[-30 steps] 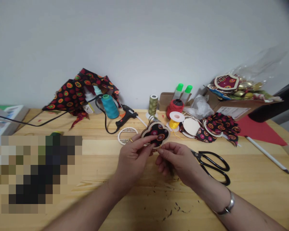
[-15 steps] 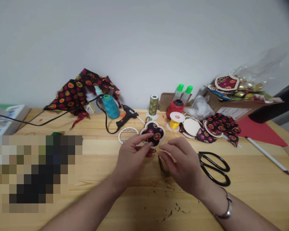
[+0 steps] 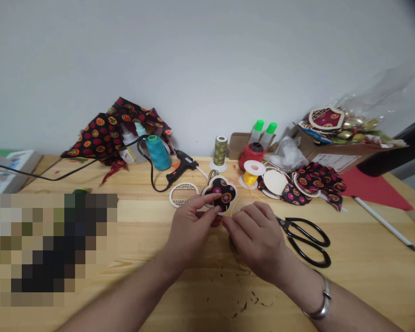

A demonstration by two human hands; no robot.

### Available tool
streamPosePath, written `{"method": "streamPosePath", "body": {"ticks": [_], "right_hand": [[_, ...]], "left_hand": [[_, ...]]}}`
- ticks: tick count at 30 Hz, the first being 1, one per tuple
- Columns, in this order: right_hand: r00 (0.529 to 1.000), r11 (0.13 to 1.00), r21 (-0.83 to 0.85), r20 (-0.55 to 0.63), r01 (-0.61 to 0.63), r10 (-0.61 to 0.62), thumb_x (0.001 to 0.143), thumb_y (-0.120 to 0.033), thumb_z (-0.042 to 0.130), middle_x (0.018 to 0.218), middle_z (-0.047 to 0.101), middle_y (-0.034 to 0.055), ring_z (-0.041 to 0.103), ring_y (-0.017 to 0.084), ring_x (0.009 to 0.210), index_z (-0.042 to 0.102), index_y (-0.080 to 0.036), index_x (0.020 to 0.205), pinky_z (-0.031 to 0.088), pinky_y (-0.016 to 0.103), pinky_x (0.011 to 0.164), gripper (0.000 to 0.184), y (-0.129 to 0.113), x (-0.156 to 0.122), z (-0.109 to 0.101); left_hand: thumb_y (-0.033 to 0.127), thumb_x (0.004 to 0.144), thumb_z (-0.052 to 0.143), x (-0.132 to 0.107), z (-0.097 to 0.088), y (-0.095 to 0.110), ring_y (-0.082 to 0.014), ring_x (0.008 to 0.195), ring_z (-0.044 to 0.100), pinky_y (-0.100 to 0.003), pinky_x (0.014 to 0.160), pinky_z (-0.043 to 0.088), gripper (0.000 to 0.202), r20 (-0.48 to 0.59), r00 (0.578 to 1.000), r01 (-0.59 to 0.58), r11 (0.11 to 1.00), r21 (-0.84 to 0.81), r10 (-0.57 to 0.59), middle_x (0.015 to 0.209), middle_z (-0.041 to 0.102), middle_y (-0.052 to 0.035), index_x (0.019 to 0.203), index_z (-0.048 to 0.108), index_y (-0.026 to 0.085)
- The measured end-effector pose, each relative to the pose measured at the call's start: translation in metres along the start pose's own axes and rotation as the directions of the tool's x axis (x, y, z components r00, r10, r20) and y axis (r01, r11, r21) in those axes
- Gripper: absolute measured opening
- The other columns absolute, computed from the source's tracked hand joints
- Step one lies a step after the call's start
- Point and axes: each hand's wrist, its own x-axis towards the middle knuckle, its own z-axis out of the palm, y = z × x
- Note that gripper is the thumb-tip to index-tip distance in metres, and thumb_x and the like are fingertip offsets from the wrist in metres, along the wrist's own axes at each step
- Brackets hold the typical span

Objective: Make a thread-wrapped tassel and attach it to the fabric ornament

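Note:
My left hand [image 3: 190, 228] pinches a lobed wooden piece covered in dark patterned fabric [image 3: 221, 192], held just above the wooden table [image 3: 124, 216]. Close to its right, my right hand [image 3: 254, 235] has its fingers pressed together at the piece's lower edge, on a thin yellow cord [image 3: 240, 198]. That cord runs up to a yellow spool [image 3: 251, 174] behind the hands. The two hands nearly touch.
Black scissors [image 3: 306, 240] lie right of my right hand. A round wooden lattice disc [image 3: 182, 192], a glue gun [image 3: 181, 167], teal [image 3: 157, 152] and olive [image 3: 220, 150] thread cones, a red spool [image 3: 251, 154], patterned fabric [image 3: 114, 129] and more covered pieces [image 3: 314, 182] line the back.
Both hands drew closer together and slightly toward the wall. The fabric piece shifted a little left and lower, and my right hand closed in on its bottom edge with the yellow cord.

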Motion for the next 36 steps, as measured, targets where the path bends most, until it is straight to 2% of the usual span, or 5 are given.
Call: {"method": "streamPosePath", "body": {"ticks": [6, 14, 25, 30, 36], "right_hand": [[0.997, 0.998, -0.027, -0.039, 0.062, -0.063, 0.086, -0.007, 0.045, 0.064, 0.056, 0.0040, 0.048, 0.018, 0.070, 0.065, -0.013, 0.079, 0.037, 0.038, 0.068, 0.022, -0.001, 0.001, -0.002], [0.996, 0.997, -0.038, -0.053, 0.074, -0.076, 0.087, -0.007, 0.045, 0.066, 0.059, 0.0046, 0.049, 0.019, 0.073, 0.064, -0.014, 0.073, 0.037, 0.039, 0.069, 0.024, -0.002, 0.001, -0.002], [0.997, 0.997, -0.050, -0.042, 0.065, -0.067, 0.086, -0.008, 0.044, 0.067, 0.059, 0.0068, 0.047, 0.020, 0.069, 0.065, -0.010, 0.083, 0.037, 0.038, 0.068, 0.021, 0.000, 0.000, 0.003], [0.999, 0.997, 0.058, 0.003, -0.042, 0.042, 0.085, -0.009, 0.047, 0.069, 0.060, 0.0077, 0.046, 0.020, 0.069, 0.064, -0.010, 0.080, 0.037, 0.037, 0.064, 0.018, 0.002, -0.001, 0.008], [0.971, 0.925, 0.315, -0.044, -0.211, 0.237, 0.084, -0.010, 0.051, 0.072, 0.061, 0.0080, 0.047, 0.018, 0.069, 0.061, -0.012, 0.075, 0.039, 0.035, 0.065, 0.013, 0.003, 0.000, 0.012]], "left_hand": [[0.021, 0.069, 0.070, -0.001, 0.002, 0.002, -0.0136, 0.062, 0.069, -0.024, 0.062, 0.059, 0.026, -0.011, 1.000, 0.027, 0.999, -0.034, -0.027, 0.088, 0.074, -0.0022, 0.095, 0.071, 0.019], [0.017, 0.069, 0.070, 0.001, 0.002, 0.003, -0.0122, 0.059, 0.069, -0.021, 0.061, 0.058, 0.028, -0.012, 0.997, 0.069, 0.996, -0.064, -0.070, 0.080, 0.075, -0.0004, 0.097, 0.070, 0.018], [0.018, 0.068, 0.071, 0.001, 0.001, 0.005, -0.0131, 0.056, 0.069, -0.023, 0.060, 0.058, 0.032, 0.000, 0.993, 0.116, 0.989, -0.096, -0.117, 0.069, 0.075, -0.0001, 0.100, 0.069, 0.015], [0.016, 0.069, 0.070, 0.000, 0.002, 0.007, -0.0123, 0.054, 0.068, -0.021, 0.057, 0.058, 0.033, -0.013, 0.993, 0.117, 0.990, -0.085, -0.118, 0.066, 0.075, 0.0001, 0.101, 0.068, 0.014], [0.017, 0.072, 0.068, 0.000, 0.000, 0.004, -0.0110, 0.055, 0.069, -0.018, 0.056, 0.057, 0.022, 0.026, 0.996, 0.083, 0.991, -0.106, -0.081, 0.069, 0.075, 0.0015, 0.093, 0.070, 0.017]]}}
